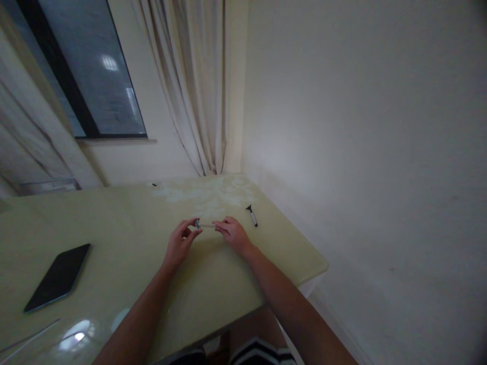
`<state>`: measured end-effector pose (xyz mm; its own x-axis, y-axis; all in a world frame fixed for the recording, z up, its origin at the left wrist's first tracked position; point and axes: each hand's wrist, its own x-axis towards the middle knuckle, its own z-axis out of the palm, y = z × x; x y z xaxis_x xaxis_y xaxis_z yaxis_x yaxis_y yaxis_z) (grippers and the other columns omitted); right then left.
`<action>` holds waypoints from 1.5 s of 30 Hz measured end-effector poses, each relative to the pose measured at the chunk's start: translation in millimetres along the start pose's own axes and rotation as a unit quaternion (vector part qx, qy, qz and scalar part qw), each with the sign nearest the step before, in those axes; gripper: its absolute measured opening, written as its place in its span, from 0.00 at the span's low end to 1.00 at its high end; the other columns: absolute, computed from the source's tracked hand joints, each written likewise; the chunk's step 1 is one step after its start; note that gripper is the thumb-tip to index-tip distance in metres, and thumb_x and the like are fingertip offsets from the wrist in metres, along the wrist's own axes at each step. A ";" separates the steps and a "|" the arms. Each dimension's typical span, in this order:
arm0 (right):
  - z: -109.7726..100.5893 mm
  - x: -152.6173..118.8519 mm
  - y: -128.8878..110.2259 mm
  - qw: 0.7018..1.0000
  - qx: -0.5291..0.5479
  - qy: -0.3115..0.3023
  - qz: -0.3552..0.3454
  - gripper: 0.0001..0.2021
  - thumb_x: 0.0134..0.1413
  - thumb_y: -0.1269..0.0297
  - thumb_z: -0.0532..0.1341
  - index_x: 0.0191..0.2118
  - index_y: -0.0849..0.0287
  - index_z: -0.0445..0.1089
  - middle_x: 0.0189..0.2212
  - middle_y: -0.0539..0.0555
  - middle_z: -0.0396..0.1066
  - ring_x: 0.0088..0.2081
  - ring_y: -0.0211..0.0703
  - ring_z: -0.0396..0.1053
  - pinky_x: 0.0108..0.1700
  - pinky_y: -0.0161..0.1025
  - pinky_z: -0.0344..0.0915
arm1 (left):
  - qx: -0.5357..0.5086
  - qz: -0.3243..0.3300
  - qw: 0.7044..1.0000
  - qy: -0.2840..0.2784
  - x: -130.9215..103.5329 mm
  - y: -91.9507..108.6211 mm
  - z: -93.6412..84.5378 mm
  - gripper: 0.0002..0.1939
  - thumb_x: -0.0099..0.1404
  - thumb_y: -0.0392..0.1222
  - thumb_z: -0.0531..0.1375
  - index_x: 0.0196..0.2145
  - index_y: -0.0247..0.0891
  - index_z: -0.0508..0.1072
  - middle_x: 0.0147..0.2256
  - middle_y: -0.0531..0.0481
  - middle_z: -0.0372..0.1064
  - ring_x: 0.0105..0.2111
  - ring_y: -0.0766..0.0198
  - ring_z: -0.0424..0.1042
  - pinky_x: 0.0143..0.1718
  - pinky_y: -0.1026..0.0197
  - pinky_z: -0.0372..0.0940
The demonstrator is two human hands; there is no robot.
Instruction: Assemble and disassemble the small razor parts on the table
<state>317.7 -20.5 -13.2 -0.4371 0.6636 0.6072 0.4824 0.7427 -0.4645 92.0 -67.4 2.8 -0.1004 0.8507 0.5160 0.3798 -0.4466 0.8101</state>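
My left hand [181, 242] is closed in a pinch, thumb and finger gripping a small dark-and-bluish piece [197, 223] that resembles a razor head. From the right, my right hand [233, 234] pinches a thin pale stick [207, 225], which runs level toward that piece. The stick's tip meets or nearly meets it; whether the two are joined I cannot tell. Both hands are just above the table [213, 284]. To the right of my right hand lies a razor [251, 216] with a black head and a grey-and-black handle.
A dark tablet [59, 276] lies flat on the table at the left. Near the back edge is a small black bit [154, 184]. A wall [361, 152] borders the table's right side, and curtains [201, 91] hang behind it beside a window [95, 66].
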 end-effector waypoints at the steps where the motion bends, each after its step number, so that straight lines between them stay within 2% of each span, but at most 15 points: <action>1: -0.7 0.1 1.2 1.000 -0.013 0.002 0.014 0.14 0.70 0.60 0.62 0.56 0.53 0.78 0.33 0.53 0.68 0.39 0.43 0.66 0.43 0.37 0.63 | -0.002 -0.002 1.000 -0.001 0.1 -0.4 0.0 0.20 0.62 0.52 0.66 0.49 0.40 0.78 0.39 0.52 0.71 0.23 0.70 0.61 0.25 0.65 0.59; 5: -5.5 -0.6 2.7 0.999 -0.006 0.016 0.034 0.14 0.71 0.60 0.61 0.56 0.54 0.78 0.33 0.53 0.67 0.38 0.43 0.66 0.43 0.37 0.63 | -0.006 -0.001 1.000 -0.008 0.1 -1.8 1.3 0.20 0.62 0.52 0.66 0.48 0.40 0.79 0.38 0.51 0.71 0.23 0.70 0.61 0.25 0.65 0.59; 10: -1.0 -1.3 -3.3 1.000 0.014 -0.007 -0.022 0.17 0.71 0.57 0.60 0.59 0.52 0.76 0.34 0.53 0.68 0.39 0.43 0.66 0.43 0.37 0.63 | -0.007 0.009 1.000 -0.013 -1.1 -3.1 2.0 0.19 0.61 0.51 0.67 0.47 0.40 0.79 0.38 0.52 0.71 0.23 0.70 0.61 0.25 0.65 0.60; 15: -4.5 -0.2 3.7 0.999 -0.024 0.019 0.029 0.15 0.71 0.58 0.60 0.56 0.53 0.78 0.31 0.53 0.67 0.38 0.44 0.65 0.43 0.38 0.63 | -0.009 0.008 1.000 -0.021 -1.2 -1.8 2.8 0.19 0.61 0.51 0.66 0.47 0.39 0.79 0.37 0.52 0.71 0.23 0.70 0.62 0.25 0.64 0.60; 20: -5.0 -1.0 0.7 0.999 0.028 0.003 -0.017 0.16 0.70 0.58 0.61 0.58 0.53 0.77 0.33 0.53 0.68 0.38 0.43 0.66 0.43 0.37 0.64 | -0.008 0.009 1.000 -0.019 -1.0 -1.2 2.6 0.20 0.61 0.51 0.66 0.47 0.39 0.79 0.37 0.51 0.71 0.23 0.70 0.62 0.26 0.64 0.61; 25: -2.7 -2.9 -1.6 1.000 0.021 0.014 -0.002 0.16 0.71 0.57 0.60 0.56 0.55 0.78 0.32 0.53 0.68 0.38 0.44 0.66 0.42 0.38 0.64 | 0.000 0.011 1.000 -0.024 0.3 -2.0 1.7 0.20 0.62 0.52 0.65 0.48 0.40 0.79 0.37 0.51 0.72 0.22 0.70 0.61 0.24 0.64 0.61; 29: -2.4 -3.2 2.0 0.999 0.029 0.004 -0.028 0.16 0.71 0.56 0.60 0.57 0.54 0.77 0.33 0.54 0.69 0.38 0.43 0.67 0.43 0.37 0.65 | 0.000 0.019 0.999 -0.033 -0.3 -2.6 3.5 0.20 0.61 0.52 0.67 0.48 0.41 0.79 0.35 0.52 0.71 0.23 0.69 0.62 0.25 0.64 0.61; 34: -7.9 -3.2 10.3 0.999 -0.009 0.033 0.027 0.16 0.71 0.57 0.60 0.55 0.56 0.79 0.31 0.54 0.69 0.37 0.44 0.67 0.41 0.38 0.64 | -0.009 0.013 1.000 -0.024 -0.7 -1.2 4.7 0.19 0.63 0.51 0.65 0.48 0.40 0.80 0.38 0.51 0.71 0.23 0.70 0.62 0.25 0.65 0.61; 36: -7.8 -3.4 9.6 0.999 -0.002 0.039 0.020 0.16 0.71 0.57 0.59 0.56 0.55 0.78 0.32 0.54 0.69 0.38 0.44 0.67 0.42 0.38 0.64 | -0.013 0.007 0.999 -0.029 -0.4 -1.6 5.2 0.19 0.62 0.52 0.66 0.48 0.40 0.80 0.38 0.51 0.72 0.23 0.70 0.62 0.25 0.65 0.61; 40: -2.7 -2.8 4.4 1.000 0.000 0.002 -0.021 0.16 0.71 0.57 0.60 0.58 0.53 0.77 0.34 0.54 0.70 0.38 0.43 0.67 0.43 0.37 0.64 | -0.011 0.006 1.000 -0.024 0.3 -1.6 4.5 0.20 0.61 0.52 0.67 0.48 0.41 0.79 0.37 0.51 0.72 0.23 0.69 0.62 0.26 0.65 0.61; 45: -7.9 -2.7 4.9 0.998 -0.041 0.033 0.031 0.15 0.71 0.58 0.59 0.56 0.54 0.78 0.32 0.55 0.70 0.38 0.45 0.67 0.43 0.38 0.64 | -0.014 0.010 1.000 -0.016 0.8 2.8 3.4 0.18 0.62 0.52 0.66 0.47 0.40 0.79 0.38 0.50 0.72 0.23 0.69 0.62 0.26 0.64 0.61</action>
<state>327.2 -19.3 -12.0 -0.3556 0.6983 0.6212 0.5681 0.6893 -0.4496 96.1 -67.1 4.6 -0.0629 0.8494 0.5240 0.3556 -0.4715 0.8070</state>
